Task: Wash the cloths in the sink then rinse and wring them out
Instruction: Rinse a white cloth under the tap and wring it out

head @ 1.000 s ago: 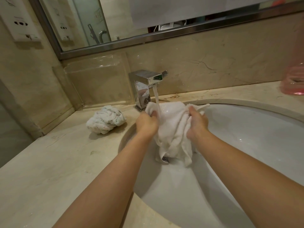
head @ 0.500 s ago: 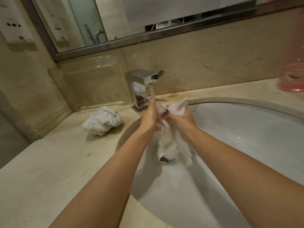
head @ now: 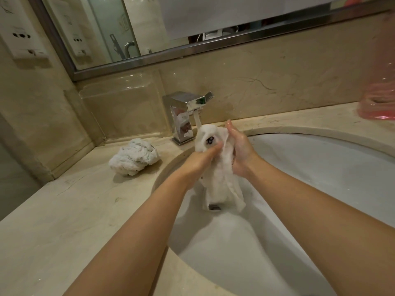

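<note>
A wet white cloth (head: 220, 178) hangs over the white sink (head: 320, 167), its top under the water stream (head: 197, 120) from the chrome faucet (head: 183, 110). My left hand (head: 198, 161) presses the cloth from the left with straight fingers laid across it. From the right, my right hand (head: 241, 150) presses it with fingers pointing up, so the cloth is sandwiched between both palms. A small dark spot shows on the cloth near its top. The lower end dangles just above the drain (head: 214, 207). A second white cloth (head: 133, 160) lies bunched on the counter, left of the faucet.
The beige marble counter (head: 64, 221) wraps around the basin. A pink translucent container (head: 378, 103) stands at the far right edge. A mirror (head: 149, 28) and a marble backsplash rise behind the faucet, and wall sockets (head: 23, 39) sit at upper left.
The cloth was spread between two gripping hands, then bunched together. Now both hands lie flat against it, the right one slid up toward the stream. Water keeps running.
</note>
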`<move>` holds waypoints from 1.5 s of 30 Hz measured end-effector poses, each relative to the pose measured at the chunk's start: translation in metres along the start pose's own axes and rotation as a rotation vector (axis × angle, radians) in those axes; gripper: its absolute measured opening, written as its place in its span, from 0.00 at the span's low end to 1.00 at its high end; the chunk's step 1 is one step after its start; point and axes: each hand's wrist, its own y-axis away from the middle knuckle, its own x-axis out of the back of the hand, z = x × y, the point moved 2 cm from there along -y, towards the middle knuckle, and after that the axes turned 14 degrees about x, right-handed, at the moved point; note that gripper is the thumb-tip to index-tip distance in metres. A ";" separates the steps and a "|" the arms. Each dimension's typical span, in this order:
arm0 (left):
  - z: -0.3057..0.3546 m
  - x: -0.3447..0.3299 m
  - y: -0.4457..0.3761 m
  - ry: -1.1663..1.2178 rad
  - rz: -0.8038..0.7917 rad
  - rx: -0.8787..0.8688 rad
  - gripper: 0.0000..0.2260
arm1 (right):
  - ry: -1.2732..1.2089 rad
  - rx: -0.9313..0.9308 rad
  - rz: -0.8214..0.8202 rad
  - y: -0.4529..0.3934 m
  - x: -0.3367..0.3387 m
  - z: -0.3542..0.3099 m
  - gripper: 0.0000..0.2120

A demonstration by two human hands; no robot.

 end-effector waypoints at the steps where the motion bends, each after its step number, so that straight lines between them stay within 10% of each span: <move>1: -0.001 0.002 -0.002 0.028 0.030 0.014 0.23 | 0.069 0.000 0.005 -0.001 -0.003 0.002 0.24; 12: -0.001 0.001 -0.006 0.095 0.172 0.068 0.21 | 0.634 0.060 0.027 -0.016 -0.020 0.015 0.25; 18: 0.012 -0.003 0.007 0.451 0.090 0.054 0.28 | 0.234 0.064 0.021 -0.020 -0.012 0.007 0.20; 31: 0.013 -0.003 0.020 0.547 -0.045 0.081 0.13 | 0.526 0.219 0.240 -0.010 0.000 0.010 0.18; 37: 0.012 0.015 0.012 1.088 -0.115 0.058 0.22 | 0.569 -0.021 -0.183 -0.009 -0.003 0.033 0.41; 45: 0.020 0.008 0.017 1.039 -0.076 -0.053 0.34 | 0.606 -0.063 -0.204 -0.002 -0.009 0.034 0.32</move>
